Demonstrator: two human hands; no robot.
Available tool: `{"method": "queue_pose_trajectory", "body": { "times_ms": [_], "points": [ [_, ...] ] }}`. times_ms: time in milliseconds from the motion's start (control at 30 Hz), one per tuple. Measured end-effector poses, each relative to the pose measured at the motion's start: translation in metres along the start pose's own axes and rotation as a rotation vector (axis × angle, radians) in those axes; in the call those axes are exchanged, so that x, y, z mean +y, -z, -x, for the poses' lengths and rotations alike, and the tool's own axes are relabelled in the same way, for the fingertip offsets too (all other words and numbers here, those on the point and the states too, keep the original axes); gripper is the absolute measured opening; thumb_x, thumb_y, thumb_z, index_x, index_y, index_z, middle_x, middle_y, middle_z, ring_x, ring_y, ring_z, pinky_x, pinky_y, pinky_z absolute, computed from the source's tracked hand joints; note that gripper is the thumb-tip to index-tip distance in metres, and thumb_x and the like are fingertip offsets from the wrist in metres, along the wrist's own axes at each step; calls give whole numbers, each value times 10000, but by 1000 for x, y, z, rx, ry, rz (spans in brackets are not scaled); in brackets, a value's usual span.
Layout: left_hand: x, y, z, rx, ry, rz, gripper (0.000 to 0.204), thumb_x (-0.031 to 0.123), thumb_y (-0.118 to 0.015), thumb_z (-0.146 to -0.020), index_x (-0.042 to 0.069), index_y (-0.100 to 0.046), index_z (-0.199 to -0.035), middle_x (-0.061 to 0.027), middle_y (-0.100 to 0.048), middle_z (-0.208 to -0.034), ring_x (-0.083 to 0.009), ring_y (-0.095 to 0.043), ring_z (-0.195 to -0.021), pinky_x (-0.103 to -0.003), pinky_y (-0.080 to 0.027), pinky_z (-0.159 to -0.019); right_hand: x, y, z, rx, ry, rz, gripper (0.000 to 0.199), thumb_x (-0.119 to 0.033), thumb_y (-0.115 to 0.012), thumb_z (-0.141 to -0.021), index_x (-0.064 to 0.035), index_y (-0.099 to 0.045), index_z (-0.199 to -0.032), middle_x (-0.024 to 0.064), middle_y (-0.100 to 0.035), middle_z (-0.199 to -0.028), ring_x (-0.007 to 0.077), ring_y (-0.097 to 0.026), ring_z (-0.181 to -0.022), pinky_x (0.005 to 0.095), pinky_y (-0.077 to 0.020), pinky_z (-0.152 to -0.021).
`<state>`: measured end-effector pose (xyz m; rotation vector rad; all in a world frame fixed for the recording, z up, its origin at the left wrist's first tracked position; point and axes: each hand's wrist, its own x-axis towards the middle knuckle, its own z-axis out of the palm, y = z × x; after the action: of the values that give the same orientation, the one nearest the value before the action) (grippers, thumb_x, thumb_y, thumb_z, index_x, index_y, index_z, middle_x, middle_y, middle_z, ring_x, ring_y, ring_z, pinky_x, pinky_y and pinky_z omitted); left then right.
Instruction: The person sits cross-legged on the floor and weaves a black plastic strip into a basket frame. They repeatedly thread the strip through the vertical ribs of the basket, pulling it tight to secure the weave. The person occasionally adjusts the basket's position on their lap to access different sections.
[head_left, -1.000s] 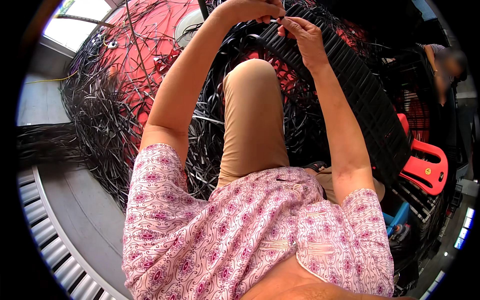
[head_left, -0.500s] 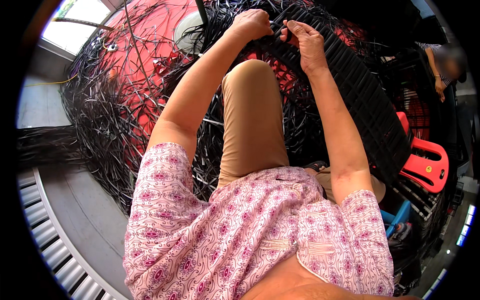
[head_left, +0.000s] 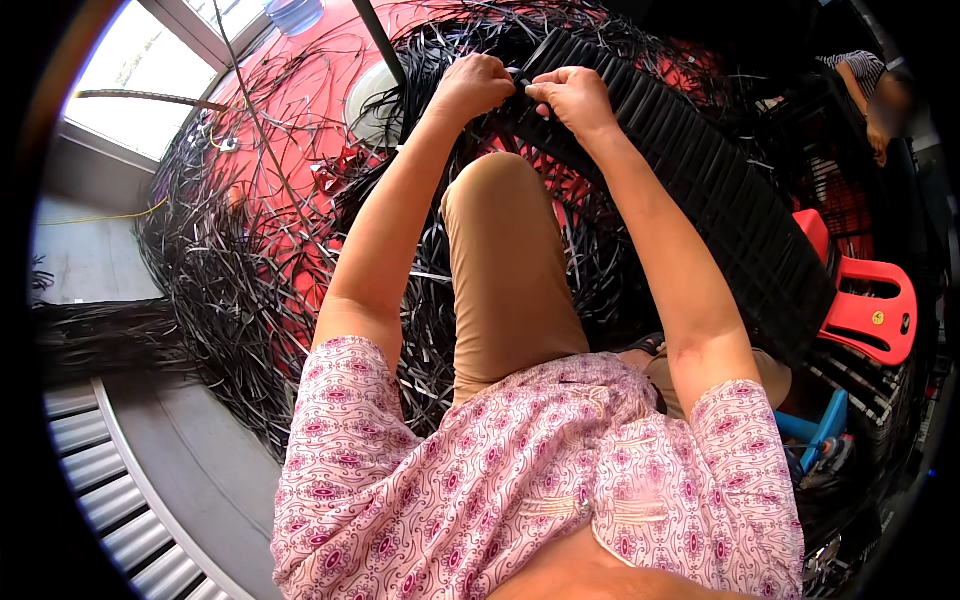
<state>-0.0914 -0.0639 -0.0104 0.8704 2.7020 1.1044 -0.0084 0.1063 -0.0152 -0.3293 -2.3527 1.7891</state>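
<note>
A long woven mat of black strips [head_left: 700, 180] runs from the top centre down to the right, over my raised knee. My left hand [head_left: 472, 85] and my right hand [head_left: 568, 98] meet at its upper end, fingers pinched together on a thin black strip [head_left: 520, 76] at the mat's edge. Both arms reach forward, one on each side of my tan trouser leg [head_left: 505, 270].
Loose black strips [head_left: 240, 270] lie in a thick tangle over a red floor mat [head_left: 300, 110] to the left and ahead. A red plastic stool [head_left: 868, 310] stands on the right. Another person's arm [head_left: 868, 95] shows at the top right. A window [head_left: 150, 70] is top left.
My left hand has come down from the top edge and closed in beside the right hand at the mat's end. The right hand has stayed on the mat.
</note>
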Motion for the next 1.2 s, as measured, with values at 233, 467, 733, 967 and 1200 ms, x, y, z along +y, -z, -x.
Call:
{"method": "queue_pose_trajectory", "body": {
  "times_ms": [233,467,733,967,1200],
  "points": [
    [-4,-2,3,34,-12,52,270,292,-636,-746,76,-765,-843,-84,-715,-684,-241,-714,-706,-364,-560,-732,-21,-11,-3,18,-11,375,155,-199,-793,-779,-62,-770,-849,107,-735,-728,219,-741,-719,329,-576,-737],
    [-19,-6,-4,-50,-22,180,267,242,-674,-852,28,-747,-994,-67,-723,-819,-131,-670,-679,-285,-553,-621,-12,-21,-17,91,100,643,150,-174,-774,-777,-48,-766,-858,101,-729,-701,171,-711,-608,304,-563,-667],
    [-29,-18,1,12,61,472,257,247,-706,-901,33,-741,-1038,-5,-702,-839,-82,-620,-709,-242,-510,-630,-4,-31,-7,211,204,600,183,-236,-798,-772,-70,-757,-839,107,-740,-760,213,-725,-687,349,-565,-708],
    [-52,-21,-3,88,166,722,195,220,-698,-924,36,-710,-986,-44,-723,-870,-114,-688,-771,-236,-516,-680,-6,-36,21,277,402,548,282,-297,-791,-775,-82,-717,-942,136,-708,-951,322,-677,-949,416,-531,-840],
    [-66,-14,-5,53,235,881,169,240,-680,-950,78,-663,-996,-60,-740,-962,-151,-725,-886,-241,-529,-733,26,-9,67,418,660,907,433,-234,-796,-759,-108,-657,-1150,42,-611,-1178,256,-542,-1143,419,-402,-972]
  ]
}}
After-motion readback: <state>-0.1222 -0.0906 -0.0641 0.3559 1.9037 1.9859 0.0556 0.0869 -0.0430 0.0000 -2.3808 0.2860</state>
